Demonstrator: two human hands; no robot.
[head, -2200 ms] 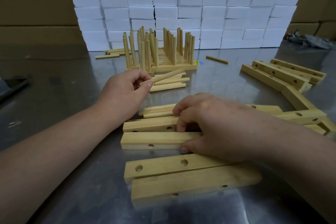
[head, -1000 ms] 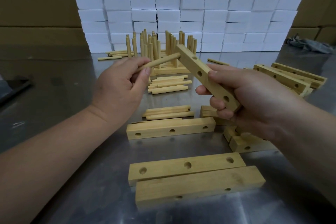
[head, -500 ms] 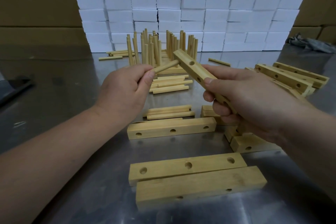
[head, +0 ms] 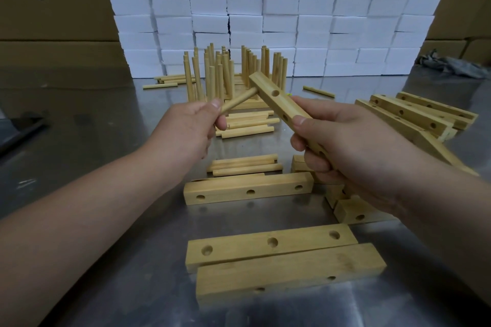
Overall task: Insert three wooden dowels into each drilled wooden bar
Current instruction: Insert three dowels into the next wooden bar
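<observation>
My right hand (head: 342, 146) grips a drilled wooden bar (head: 276, 99) in the air, tilted up and away to the left, with two holes showing on its face. My left hand (head: 190, 130) pinches a wooden dowel (head: 239, 101) whose far end meets the bar's side near its top end. Loose dowels (head: 245, 163) lie in two small heaps on the metal table (head: 106, 167) below my hands. Finished bars with upright dowels (head: 225, 74) stand at the back.
Empty drilled bars lie flat: one (head: 248, 188) under my hands, two (head: 276, 257) near the front edge, several (head: 414, 114) piled at the right. A wall of white boxes (head: 265, 8) closes the back, flanked by cardboard cartons (head: 47, 21). A grey rag (head: 451, 64) lies far right.
My right hand lifted a bar off the table and held it up. My left hand brought its dowel to the bar's top end and pushed it in, so less dowel shows.
</observation>
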